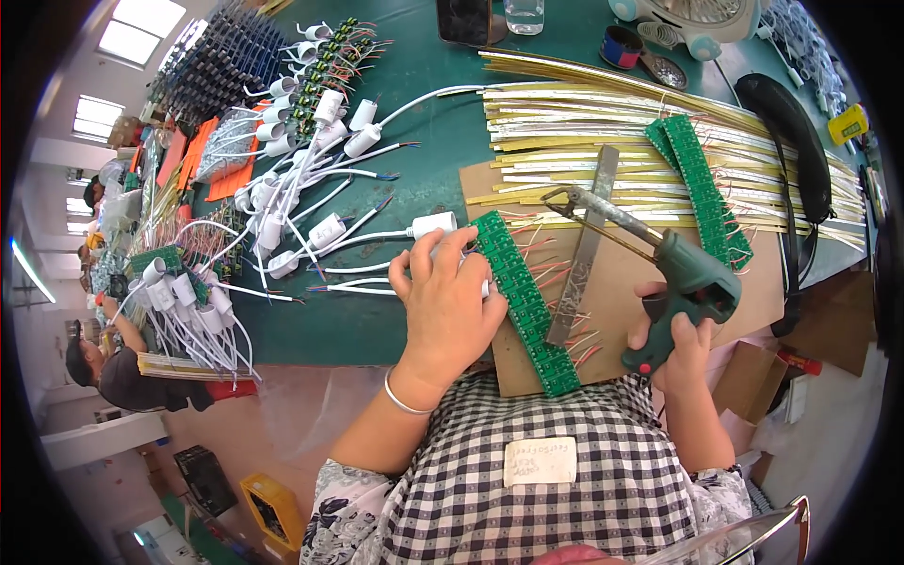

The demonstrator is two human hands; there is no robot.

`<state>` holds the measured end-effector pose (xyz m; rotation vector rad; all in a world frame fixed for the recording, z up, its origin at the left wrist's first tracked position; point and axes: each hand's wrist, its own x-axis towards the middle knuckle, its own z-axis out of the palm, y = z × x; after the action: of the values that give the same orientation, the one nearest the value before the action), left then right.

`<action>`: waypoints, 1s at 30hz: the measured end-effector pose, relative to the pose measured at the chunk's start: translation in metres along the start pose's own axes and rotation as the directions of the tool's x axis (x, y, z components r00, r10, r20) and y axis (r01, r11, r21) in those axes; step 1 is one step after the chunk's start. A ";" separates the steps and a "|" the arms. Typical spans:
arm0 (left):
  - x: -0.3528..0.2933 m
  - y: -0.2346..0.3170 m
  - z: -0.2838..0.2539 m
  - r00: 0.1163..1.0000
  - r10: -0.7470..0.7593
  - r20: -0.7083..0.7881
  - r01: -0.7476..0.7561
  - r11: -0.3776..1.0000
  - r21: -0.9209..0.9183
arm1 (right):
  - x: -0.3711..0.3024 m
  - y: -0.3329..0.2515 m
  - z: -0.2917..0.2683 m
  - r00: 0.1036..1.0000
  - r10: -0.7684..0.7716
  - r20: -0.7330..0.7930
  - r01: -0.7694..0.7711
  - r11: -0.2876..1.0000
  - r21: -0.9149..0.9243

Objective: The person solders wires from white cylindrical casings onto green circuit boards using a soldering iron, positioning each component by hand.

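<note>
At the centre of the frame, the long green board lies slanted over the cardboard, its lower end overhanging the cardboard's near edge above the checked apron. Thin wires fan out from the board's right side; several pass beneath the metal bar, and their ends are hard to trace. The left hand lies at the board's left edge with fingers bent and slightly spread. It covers most of the white parts there: one cap shows above the fingertips, and only a sliver of white shows near the thumb. Whether these fingers pinch a part or press on it cannot be told. Right of centre, the right hand has its fingers wrapped around the handle of the green gun, which hides part of them. The gun's barrel crosses over the bar; contact between the two cannot be determined. At upper right, pale strips run partly beneath two further boards and the black pouch. At left, white cables overlap, so individual runs are indistinct. The upper edge cuts off a fan and a glass. A co-worker at far left is partly hidden by stacked parts.
</note>
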<state>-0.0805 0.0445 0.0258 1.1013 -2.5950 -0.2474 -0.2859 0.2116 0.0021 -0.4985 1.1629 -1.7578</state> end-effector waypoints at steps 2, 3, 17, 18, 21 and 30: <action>0.001 0.000 0.000 1.000 0.000 0.005 0.000 1.000 0.006 | 0.000 0.002 -0.003 1.000 -0.009 0.004 0.009 0.999 0.038; 0.001 0.000 0.000 1.000 0.004 0.011 -0.004 1.000 0.012 | 0.001 0.003 -0.004 1.000 -0.020 0.012 0.019 0.997 0.069; 0.000 0.005 -0.003 1.000 -0.003 -0.002 0.003 1.000 -0.002 | 0.003 0.001 -0.006 1.000 -0.017 0.006 0.015 0.987 0.158; 0.000 0.004 -0.003 1.000 -0.005 -0.022 0.004 0.999 -0.053 | 0.004 0.001 -0.006 1.000 -0.027 0.011 0.024 0.984 0.176; -0.005 -0.003 -0.010 0.998 0.062 -0.029 -0.066 0.979 -0.191 | 0.005 -0.001 -0.007 1.000 -0.029 0.004 0.028 0.982 0.184; -0.025 -0.024 -0.016 0.963 0.213 -0.163 -0.188 0.970 0.153 | 0.004 0.000 -0.004 0.998 -0.025 -0.054 0.033 0.986 0.164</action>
<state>-0.0426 0.0461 0.0287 0.8489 -2.5668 0.0736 -0.2902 0.2103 -0.0004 -0.3739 1.0390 -1.8835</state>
